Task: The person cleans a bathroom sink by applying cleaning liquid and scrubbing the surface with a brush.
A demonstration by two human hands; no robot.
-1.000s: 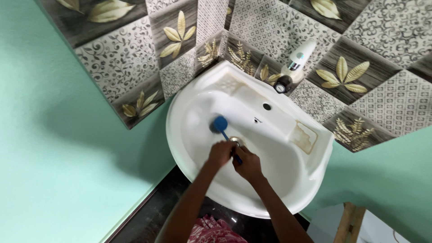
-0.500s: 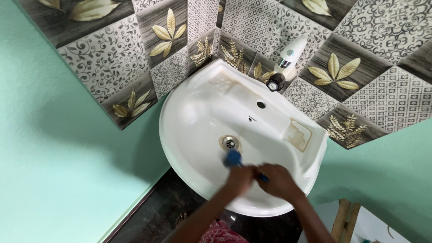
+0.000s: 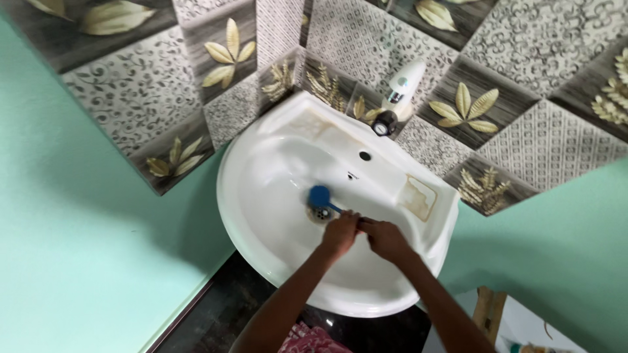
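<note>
While our left hand (image 3: 340, 230) and right hand (image 3: 386, 238) close together on the handle at six o'clock of the white sink (image 3: 261, 222), the blue brush (image 3: 320, 195) head sits on the drain (image 3: 318, 212) at centre; at one o'clock the white tap (image 3: 400, 90) stands against the patterned tiles (image 3: 536, 85)
</note>
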